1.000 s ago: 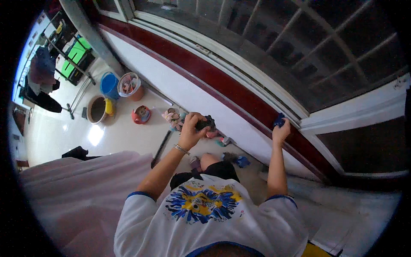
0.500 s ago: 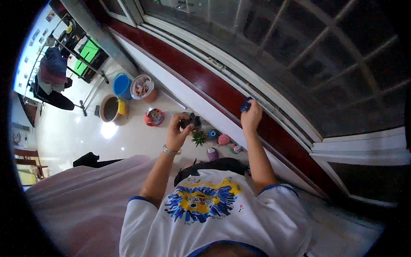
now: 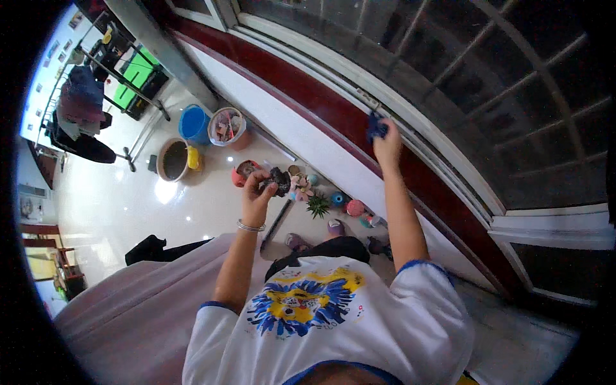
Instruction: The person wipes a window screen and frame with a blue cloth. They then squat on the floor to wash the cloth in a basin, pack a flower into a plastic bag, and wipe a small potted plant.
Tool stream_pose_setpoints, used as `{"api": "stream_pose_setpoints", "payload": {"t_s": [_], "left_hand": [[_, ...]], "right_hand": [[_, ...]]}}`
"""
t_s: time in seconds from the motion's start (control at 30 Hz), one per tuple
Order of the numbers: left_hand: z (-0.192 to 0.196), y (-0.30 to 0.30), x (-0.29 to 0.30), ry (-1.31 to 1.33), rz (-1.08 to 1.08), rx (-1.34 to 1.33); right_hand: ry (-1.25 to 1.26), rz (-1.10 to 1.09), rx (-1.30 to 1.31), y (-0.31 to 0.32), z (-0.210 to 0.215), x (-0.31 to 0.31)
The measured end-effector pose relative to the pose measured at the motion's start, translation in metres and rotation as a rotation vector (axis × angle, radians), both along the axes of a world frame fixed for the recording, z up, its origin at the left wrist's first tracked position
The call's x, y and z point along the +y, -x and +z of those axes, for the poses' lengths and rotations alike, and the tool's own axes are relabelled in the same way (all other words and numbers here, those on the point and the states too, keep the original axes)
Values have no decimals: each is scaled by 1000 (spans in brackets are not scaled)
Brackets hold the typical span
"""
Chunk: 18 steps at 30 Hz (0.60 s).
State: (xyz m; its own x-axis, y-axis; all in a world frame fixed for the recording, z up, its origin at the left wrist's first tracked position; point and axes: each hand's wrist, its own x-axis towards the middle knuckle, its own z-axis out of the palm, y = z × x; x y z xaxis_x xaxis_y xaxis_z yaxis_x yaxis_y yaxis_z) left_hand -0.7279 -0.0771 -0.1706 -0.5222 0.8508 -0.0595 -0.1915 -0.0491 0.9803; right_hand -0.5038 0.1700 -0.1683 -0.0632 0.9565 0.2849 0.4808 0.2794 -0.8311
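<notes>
- Head view: left hand (image 3: 258,194) pinches a dark lump (image 3: 277,182), which juts right of its fingertips.
- Right hand (image 3: 387,149) is closed on a blue cloth (image 3: 376,127), near the red sill (image 3: 321,109); contact is unclear.
- Right of the left grip: pink flowers (image 3: 300,187), then a spiky plant (image 3: 318,206).

A small, lumpy, glossy blackish object (image 3: 278,182) is jutting toward two o'clock from the pinching fingertips of the left hand (image 3: 258,196), while a dark blue cloth (image 3: 377,127), crumpled and pointing a narrow end toward eleven, is bunching in the right hand (image 3: 387,146), lying at two o'clock from the object.
</notes>
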Motion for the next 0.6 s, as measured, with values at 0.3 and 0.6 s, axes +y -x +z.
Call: {"api": "stream_pose_setpoints", "payload": {"t_s": [0.3, 0.6], "left_hand": [[-24, 68, 2, -102, -10, -548], [2, 149, 65, -235, -95, -771]], "right_hand": [[-127, -139, -250, 19, -23, -24], [-79, 177, -86, 183, -9, 29]]}}
